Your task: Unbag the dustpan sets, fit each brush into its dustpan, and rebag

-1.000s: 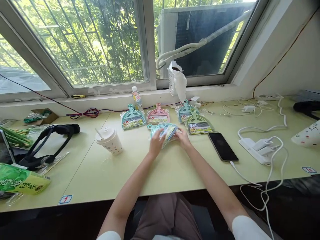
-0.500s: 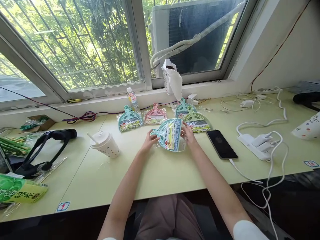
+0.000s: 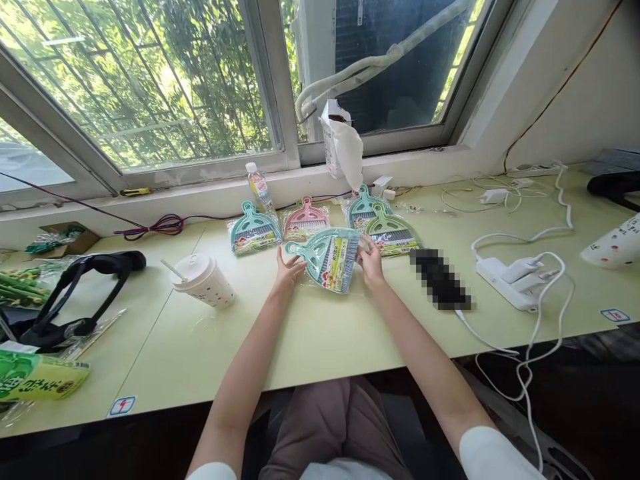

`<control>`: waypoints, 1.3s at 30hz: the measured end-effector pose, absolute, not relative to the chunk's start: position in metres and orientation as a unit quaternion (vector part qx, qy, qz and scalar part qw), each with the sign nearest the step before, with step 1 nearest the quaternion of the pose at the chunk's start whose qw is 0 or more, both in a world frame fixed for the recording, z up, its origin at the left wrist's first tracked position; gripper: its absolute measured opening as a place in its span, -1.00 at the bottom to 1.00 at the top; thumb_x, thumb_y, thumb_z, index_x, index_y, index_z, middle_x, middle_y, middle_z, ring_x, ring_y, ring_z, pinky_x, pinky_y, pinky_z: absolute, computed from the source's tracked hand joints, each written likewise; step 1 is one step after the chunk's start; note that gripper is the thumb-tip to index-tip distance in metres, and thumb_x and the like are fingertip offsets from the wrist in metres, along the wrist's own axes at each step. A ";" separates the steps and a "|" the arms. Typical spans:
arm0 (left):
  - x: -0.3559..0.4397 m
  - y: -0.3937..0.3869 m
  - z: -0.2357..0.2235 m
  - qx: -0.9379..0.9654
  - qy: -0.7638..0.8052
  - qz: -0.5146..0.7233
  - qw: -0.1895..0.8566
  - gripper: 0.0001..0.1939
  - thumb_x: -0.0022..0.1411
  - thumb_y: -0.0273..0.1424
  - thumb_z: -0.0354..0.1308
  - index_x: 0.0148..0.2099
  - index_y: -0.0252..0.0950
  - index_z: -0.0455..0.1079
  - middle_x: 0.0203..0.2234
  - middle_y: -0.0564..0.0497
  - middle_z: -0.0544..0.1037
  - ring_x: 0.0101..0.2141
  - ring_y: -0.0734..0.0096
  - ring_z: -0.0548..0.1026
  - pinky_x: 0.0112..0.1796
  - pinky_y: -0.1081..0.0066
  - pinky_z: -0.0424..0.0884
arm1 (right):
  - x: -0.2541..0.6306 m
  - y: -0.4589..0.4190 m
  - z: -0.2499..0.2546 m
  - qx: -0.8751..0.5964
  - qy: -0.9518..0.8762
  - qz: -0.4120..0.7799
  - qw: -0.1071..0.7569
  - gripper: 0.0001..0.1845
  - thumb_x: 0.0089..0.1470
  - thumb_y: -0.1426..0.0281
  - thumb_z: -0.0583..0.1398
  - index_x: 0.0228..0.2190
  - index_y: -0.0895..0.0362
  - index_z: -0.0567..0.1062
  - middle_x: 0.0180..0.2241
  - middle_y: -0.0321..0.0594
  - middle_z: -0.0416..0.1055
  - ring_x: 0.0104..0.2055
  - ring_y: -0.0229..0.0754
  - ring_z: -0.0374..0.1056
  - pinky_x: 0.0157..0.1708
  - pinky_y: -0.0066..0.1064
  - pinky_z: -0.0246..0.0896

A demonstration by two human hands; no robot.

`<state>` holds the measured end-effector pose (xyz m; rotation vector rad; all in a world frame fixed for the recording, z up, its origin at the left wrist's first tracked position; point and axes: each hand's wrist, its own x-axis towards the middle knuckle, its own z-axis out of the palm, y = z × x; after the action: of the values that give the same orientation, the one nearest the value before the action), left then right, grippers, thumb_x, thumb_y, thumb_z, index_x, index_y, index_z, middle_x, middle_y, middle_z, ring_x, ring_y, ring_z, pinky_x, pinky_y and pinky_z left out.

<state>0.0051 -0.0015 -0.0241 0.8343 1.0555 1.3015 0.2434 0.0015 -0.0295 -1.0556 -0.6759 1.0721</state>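
A teal mini dustpan-and-brush set (image 3: 327, 259) in a clear wrapper is held between both hands just above the pale green desk (image 3: 325, 333), its handle pointing left. My left hand (image 3: 289, 268) pinches the handle end. My right hand (image 3: 370, 259) grips the brush end. Behind it, near the window sill, lie several more wrapped sets: a teal one (image 3: 253, 229), a pink one (image 3: 305, 223), another teal one (image 3: 361, 208) and a green one (image 3: 389, 233).
A lidded paper cup with a straw (image 3: 201, 280) stands left of my hands. A phone (image 3: 440, 279) on a cable lies to the right, then a white power strip (image 3: 515, 283) with cables. A small bottle (image 3: 259, 192), a black headset (image 3: 75, 293) and green packets (image 3: 35, 377) lie around.
The teal set has turned from a bunched, edge-on bundle to lying flat and face up between my hands. My hands have spread apart to its two ends.
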 end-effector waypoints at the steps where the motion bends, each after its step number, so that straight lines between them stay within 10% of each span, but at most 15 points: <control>1: 0.005 0.001 -0.026 0.349 0.459 0.552 0.602 0.40 -0.25 -0.45 0.56 0.48 0.02 -0.24 0.01 -0.09 0.48 -0.14 0.38 0.56 -0.11 0.40 0.46 | 0.242 0.001 -0.029 -0.468 -0.294 0.486 0.677 -0.36 -0.14 0.26 0.32 0.05 -0.01 0.42 -0.38 -0.35 0.52 -0.39 -0.25 0.40 -0.35 -0.41 0.39; 5: 0.009 0.001 -0.028 0.395 0.416 0.533 0.622 0.04 -0.17 -0.32 0.53 0.34 -0.11 0.14 0.01 -0.11 0.52 -0.09 0.29 0.57 -0.13 0.37 0.46 | 0.239 0.000 -0.028 -0.446 -0.281 0.516 0.675 -0.51 -0.14 0.35 0.27 -0.07 -0.02 0.49 -0.36 -0.37 0.56 -0.34 -0.26 0.45 -0.30 -0.44 0.41; 14: 0.005 -0.006 -0.016 0.421 0.379 0.501 0.654 0.05 -0.07 -0.38 0.48 0.39 0.03 0.03 -0.14 0.01 0.60 -0.27 0.38 0.61 -0.23 0.38 0.49 | 0.256 0.005 -0.025 -0.414 -0.299 0.548 0.662 -0.67 -0.11 0.39 0.30 -0.21 -0.01 0.49 -0.35 -0.37 0.59 -0.30 -0.23 0.54 -0.17 -0.34 0.46; 25: -0.013 0.014 -0.032 0.345 0.420 0.608 0.579 -0.42 -0.12 -0.37 0.48 -0.02 -0.18 0.37 -0.28 0.07 0.59 -0.34 0.53 0.54 -0.33 0.52 0.40 | 0.232 -0.022 -0.008 -0.503 -0.492 0.293 0.648 -0.65 0.24 0.03 0.11 -0.30 0.03 0.47 -0.42 -0.25 0.47 -0.47 -0.23 0.37 -0.38 -0.35 0.31; 31: -0.014 0.013 -0.030 0.357 0.421 0.606 0.572 -0.40 -0.16 -0.36 0.52 -0.05 -0.22 0.40 -0.36 0.11 0.53 -0.59 0.70 0.26 -0.56 0.53 0.13 | 0.228 -0.025 -0.004 -0.548 -0.549 0.186 0.603 -0.72 0.22 0.15 0.18 -0.23 0.04 0.60 -0.21 -0.13 0.42 -0.19 -0.09 0.39 -0.02 -0.19 0.33; 39: -0.008 0.007 -0.020 0.347 0.374 0.613 0.604 -0.50 -0.13 -0.47 0.53 -0.12 -0.22 0.45 -0.33 0.09 0.57 -0.40 0.59 0.50 -0.35 0.55 0.35 | 0.230 -0.011 -0.016 -0.530 -0.491 0.358 0.592 -0.65 0.02 0.09 0.33 -0.31 0.12 0.57 -0.37 -0.17 0.57 -0.28 -0.11 0.49 -0.08 -0.20 0.40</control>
<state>-0.0082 0.0071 -0.0199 0.8028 0.8648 1.4178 0.2305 -0.0108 -0.0162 -1.2318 -1.1428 0.8323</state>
